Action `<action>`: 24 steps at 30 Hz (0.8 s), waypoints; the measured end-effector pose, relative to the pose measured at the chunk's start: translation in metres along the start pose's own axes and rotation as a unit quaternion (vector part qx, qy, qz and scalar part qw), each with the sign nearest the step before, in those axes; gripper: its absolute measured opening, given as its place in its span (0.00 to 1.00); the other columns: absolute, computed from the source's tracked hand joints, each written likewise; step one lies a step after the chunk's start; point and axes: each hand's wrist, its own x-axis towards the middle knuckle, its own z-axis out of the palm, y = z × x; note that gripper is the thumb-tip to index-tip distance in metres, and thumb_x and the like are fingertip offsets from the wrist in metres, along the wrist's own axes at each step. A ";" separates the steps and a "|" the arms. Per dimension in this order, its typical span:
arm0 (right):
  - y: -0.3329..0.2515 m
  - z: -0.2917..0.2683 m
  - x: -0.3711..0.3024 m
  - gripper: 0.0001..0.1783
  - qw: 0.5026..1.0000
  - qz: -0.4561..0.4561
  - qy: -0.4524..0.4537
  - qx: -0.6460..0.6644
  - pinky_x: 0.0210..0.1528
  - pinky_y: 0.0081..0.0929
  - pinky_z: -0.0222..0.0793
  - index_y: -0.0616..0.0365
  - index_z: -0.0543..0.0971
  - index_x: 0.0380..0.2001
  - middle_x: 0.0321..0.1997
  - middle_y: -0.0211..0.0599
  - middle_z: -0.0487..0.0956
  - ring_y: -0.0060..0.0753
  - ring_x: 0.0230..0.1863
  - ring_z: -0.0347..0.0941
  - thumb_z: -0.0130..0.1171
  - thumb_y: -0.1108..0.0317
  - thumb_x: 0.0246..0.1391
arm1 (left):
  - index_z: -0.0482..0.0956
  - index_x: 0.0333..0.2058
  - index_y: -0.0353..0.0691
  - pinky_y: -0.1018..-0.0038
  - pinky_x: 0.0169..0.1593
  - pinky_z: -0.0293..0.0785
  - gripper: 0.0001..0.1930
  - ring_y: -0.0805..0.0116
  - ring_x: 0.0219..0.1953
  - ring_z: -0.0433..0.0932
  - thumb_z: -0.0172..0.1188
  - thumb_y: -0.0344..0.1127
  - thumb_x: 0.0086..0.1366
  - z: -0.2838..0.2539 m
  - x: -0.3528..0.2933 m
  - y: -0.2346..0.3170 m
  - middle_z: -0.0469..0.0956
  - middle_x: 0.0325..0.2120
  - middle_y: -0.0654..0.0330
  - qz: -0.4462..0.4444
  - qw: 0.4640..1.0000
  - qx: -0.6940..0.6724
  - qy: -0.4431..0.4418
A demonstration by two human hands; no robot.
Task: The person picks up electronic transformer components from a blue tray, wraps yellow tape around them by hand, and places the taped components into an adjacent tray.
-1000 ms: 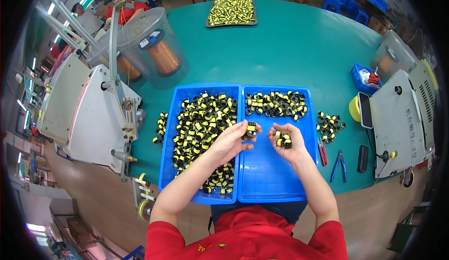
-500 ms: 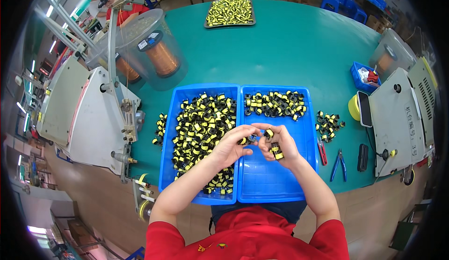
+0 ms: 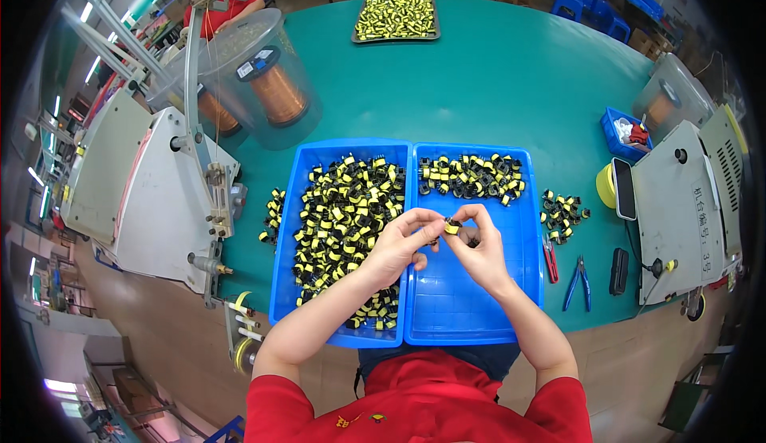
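Over the inner rims of two blue bins, both my hands meet at one small black-and-yellow wound coil [image 3: 452,227]. My right hand [image 3: 483,258] pinches it between thumb and forefinger. Dark parts of another coil [image 3: 473,243] show inside its curled fingers. My left hand [image 3: 392,250] is closed, its thumb and fingertip against the left side of the pinched coil. A dark piece peeks out under its fingers, mostly hidden. The left bin [image 3: 286,283] is heaped with such coils. In the right bin [image 3: 463,315] a cluster of coils [image 3: 471,176] lies along the far end.
Loose coils [image 3: 564,213] lie right of the bins, near red-handled pliers [image 3: 550,259], blue-handled cutters [image 3: 578,283] and a black case [image 3: 618,269]. Machines [image 3: 171,204] flank the green table [image 3: 479,68]. Copper wire spools [image 3: 278,92] stand left; a tray [image 3: 396,39] of yellow pieces stands far back.
My hands have drawn together at one coil. The coil that hung low in my right hand is now mostly hidden behind its fingers. The bins look unchanged.
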 end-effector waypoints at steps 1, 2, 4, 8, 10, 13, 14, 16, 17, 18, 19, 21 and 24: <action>0.003 -0.002 0.000 0.12 1.000 0.000 0.001 -0.001 0.19 0.11 0.52 0.60 0.67 0.36 0.29 0.27 0.70 0.05 0.19 0.60 0.58 0.77 0.50 | 0.72 0.41 0.40 0.85 0.20 0.63 0.13 0.79 0.29 0.71 0.59 0.40 0.62 0.002 0.000 -0.001 0.73 0.33 0.63 -0.001 1.000 0.000 -0.001; 0.008 -0.004 0.001 0.14 1.000 -0.019 -0.015 0.000 0.18 0.11 0.51 0.60 0.67 0.38 0.29 0.27 0.69 0.05 0.18 0.60 0.58 0.78 0.49 | 0.72 0.42 0.40 0.85 0.20 0.62 0.13 0.79 0.29 0.71 0.58 0.38 0.62 0.003 0.000 -0.002 0.73 0.33 0.63 0.031 0.998 0.049 -0.006; 0.009 -0.003 0.001 0.16 0.999 -0.039 -0.032 0.001 0.18 0.11 0.51 0.59 0.66 0.40 0.30 0.28 0.69 0.06 0.18 0.59 0.59 0.79 0.49 | 0.71 0.44 0.40 0.85 0.20 0.61 0.13 0.79 0.30 0.71 0.58 0.36 0.62 0.003 0.001 -0.004 0.73 0.33 0.64 0.063 0.993 0.098 -0.010; -0.005 -0.001 0.002 0.23 0.995 0.003 -0.014 0.102 0.17 0.12 0.52 0.58 0.65 0.47 0.30 0.28 0.67 0.08 0.17 0.60 0.58 0.79 0.47 | 0.71 0.46 0.38 0.85 0.21 0.60 0.14 0.80 0.31 0.71 0.57 0.35 0.62 -0.007 0.004 -0.003 0.74 0.34 0.64 0.006 1.000 0.020 -0.012; -0.017 -0.009 0.005 0.21 0.967 0.132 -0.051 0.210 0.16 0.13 0.53 0.56 0.65 0.48 0.30 0.28 0.67 0.12 0.18 0.60 0.57 0.72 0.51 | 0.72 0.47 0.37 0.86 0.21 0.59 0.14 0.80 0.31 0.70 0.56 0.34 0.63 -0.011 0.005 0.001 0.74 0.34 0.64 -0.022 0.998 -0.054 -0.015; 0.002 -0.024 0.014 0.18 0.860 0.303 -0.023 0.410 0.16 0.15 0.55 0.57 0.66 0.46 0.30 0.28 0.67 0.15 0.19 0.60 0.52 0.63 0.54 | 0.72 0.46 0.37 0.85 0.21 0.59 0.14 0.77 0.31 0.70 0.55 0.35 0.63 -0.012 0.006 0.005 0.75 0.35 0.62 -0.030 0.997 -0.073 -0.012; 0.013 -0.028 0.017 0.17 0.824 0.343 0.006 0.451 0.18 0.16 0.58 0.58 0.66 0.44 0.30 0.32 0.67 0.19 0.22 0.61 0.48 0.60 0.55 | 0.72 0.46 0.37 0.85 0.21 0.59 0.14 0.77 0.31 0.70 0.55 0.35 0.63 -0.010 0.006 0.006 0.75 0.35 0.62 -0.030 0.997 -0.072 -0.014; 0.025 -0.031 0.020 0.17 0.775 0.382 0.034 0.502 0.20 0.17 0.60 0.59 0.66 0.44 0.31 0.34 0.67 0.23 0.25 0.62 0.48 0.61 0.54 | 0.71 0.46 0.36 0.84 0.21 0.60 0.15 0.72 0.31 0.71 0.51 0.36 0.63 -0.009 0.006 0.009 0.75 0.36 0.57 -0.055 0.992 -0.110 -0.020; 0.027 -0.031 0.020 0.16 0.720 0.420 0.061 0.549 0.22 0.18 0.63 0.60 0.65 0.43 0.31 0.37 0.67 0.26 0.27 0.64 0.47 0.63 0.54 | 0.71 0.46 0.36 0.84 0.21 0.60 0.15 0.72 0.31 0.71 0.51 0.36 0.63 -0.010 0.005 0.010 0.75 0.36 0.57 -0.055 0.992 -0.109 -0.021; 0.028 -0.030 0.020 0.16 0.719 0.419 0.062 0.550 0.22 0.18 0.63 0.60 0.65 0.43 0.31 0.37 0.67 0.26 0.27 0.64 0.47 0.63 0.54 | 0.70 0.46 0.35 0.83 0.20 0.60 0.16 0.69 0.30 0.71 0.49 0.36 0.62 -0.012 0.004 0.011 0.74 0.37 0.56 -0.068 0.989 -0.127 -0.029; 0.025 -0.025 0.019 0.16 0.716 0.419 0.070 0.553 0.25 0.20 0.64 0.60 0.65 0.43 0.32 0.39 0.67 0.29 0.29 0.64 0.47 0.64 0.53 | 0.70 0.45 0.34 0.83 0.20 0.60 0.16 0.67 0.30 0.71 0.47 0.37 0.62 -0.013 0.004 0.012 0.74 0.38 0.54 -0.080 0.985 -0.146 -0.036; 0.022 -0.021 0.019 0.16 0.713 0.420 0.077 0.556 0.27 0.22 0.65 0.60 0.64 0.44 0.33 0.41 0.66 0.32 0.30 0.65 0.47 0.65 0.53 | 0.70 0.45 0.33 0.82 0.20 0.60 0.17 0.65 0.30 0.71 0.46 0.37 0.61 -0.012 0.004 0.012 0.74 0.38 0.53 -0.082 0.985 -0.149 -0.028; 0.021 -0.019 0.018 0.15 0.740 0.405 0.080 0.531 0.29 0.25 0.67 0.60 0.64 0.44 0.35 0.42 0.67 0.34 0.31 0.66 0.46 0.68 0.53 | 0.70 0.45 0.33 0.82 0.19 0.59 0.17 0.66 0.29 0.71 0.46 0.37 0.62 -0.010 0.002 0.016 0.74 0.38 0.53 -0.084 0.984 -0.155 -0.020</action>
